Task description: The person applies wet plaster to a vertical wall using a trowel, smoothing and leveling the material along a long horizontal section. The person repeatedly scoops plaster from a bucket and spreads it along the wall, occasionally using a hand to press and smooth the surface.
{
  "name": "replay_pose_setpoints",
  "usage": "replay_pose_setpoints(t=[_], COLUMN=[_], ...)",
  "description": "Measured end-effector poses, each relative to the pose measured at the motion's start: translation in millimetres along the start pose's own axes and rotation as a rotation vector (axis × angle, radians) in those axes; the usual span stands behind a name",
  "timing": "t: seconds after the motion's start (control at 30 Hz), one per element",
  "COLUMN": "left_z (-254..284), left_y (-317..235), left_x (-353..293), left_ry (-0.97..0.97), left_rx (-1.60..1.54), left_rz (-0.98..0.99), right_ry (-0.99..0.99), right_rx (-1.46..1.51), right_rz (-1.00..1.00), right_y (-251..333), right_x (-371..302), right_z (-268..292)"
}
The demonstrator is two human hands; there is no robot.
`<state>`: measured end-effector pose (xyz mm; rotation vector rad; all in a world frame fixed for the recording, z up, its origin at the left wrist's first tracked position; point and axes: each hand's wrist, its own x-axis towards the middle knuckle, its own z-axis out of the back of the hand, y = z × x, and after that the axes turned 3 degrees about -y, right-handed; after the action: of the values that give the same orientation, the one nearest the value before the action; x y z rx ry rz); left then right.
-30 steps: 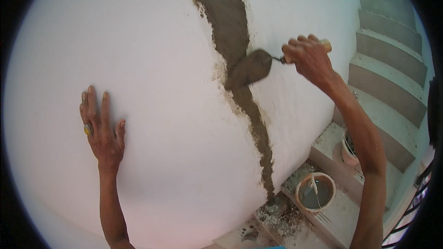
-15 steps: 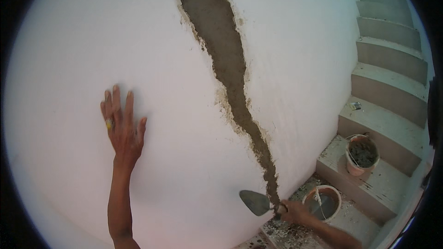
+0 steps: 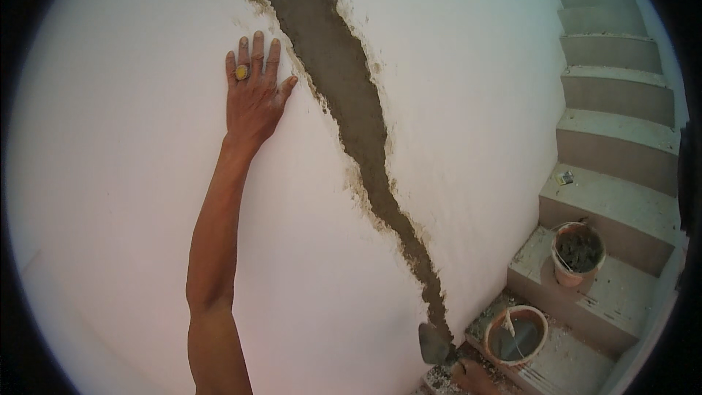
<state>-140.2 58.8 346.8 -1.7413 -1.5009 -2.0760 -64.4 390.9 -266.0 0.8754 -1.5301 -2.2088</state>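
Observation:
A white wall (image 3: 146, 197) carries a long, ragged strip of grey mortar (image 3: 344, 102), wide at the top and narrowing toward the lower right. My left hand (image 3: 252, 99) rests flat on the wall just left of the strip's upper part, fingers spread, a ring with a yellow stone on one finger. Low down, at the strip's bottom end, my right hand (image 3: 474, 379) grips a trowel (image 3: 435, 344). Its blade points up, at or close to the wall. The lower frame edge cuts off part of the right hand.
A bucket of dark mortar (image 3: 578, 251) stands on a step of the staircase (image 3: 614, 186) at the right. Below it sits a bucket of murky water (image 3: 516, 336) with something pale on its rim. A small packet (image 3: 564, 178) lies on a higher step. Debris litters the floor by the wall.
My left hand has moved up and right along the wall, closer to the mortar strip. My right hand and the trowel have shifted lower and slightly right, the blade turning more upright.

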Motion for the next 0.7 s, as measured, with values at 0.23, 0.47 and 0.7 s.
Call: replay_pose_setpoints(t=[0.23,0.47,0.7], left_z=[-12,-15,-4], left_y=[-7,-5,-19], left_x=[31,25,10], left_ry=[-0.023,0.011,-0.067], left_rx=[0.055,0.067,-0.060], left_rz=[0.005,0.006,-0.096], right_ry=[-0.116,-0.233,-0.256], right_rx=[-0.474,-0.687,-0.779], right_rz=[-0.045,-0.205,-0.323], right_y=[-124,-241,-477], right_x=[-43,-114,-148], right_z=[-37,-28,-81])
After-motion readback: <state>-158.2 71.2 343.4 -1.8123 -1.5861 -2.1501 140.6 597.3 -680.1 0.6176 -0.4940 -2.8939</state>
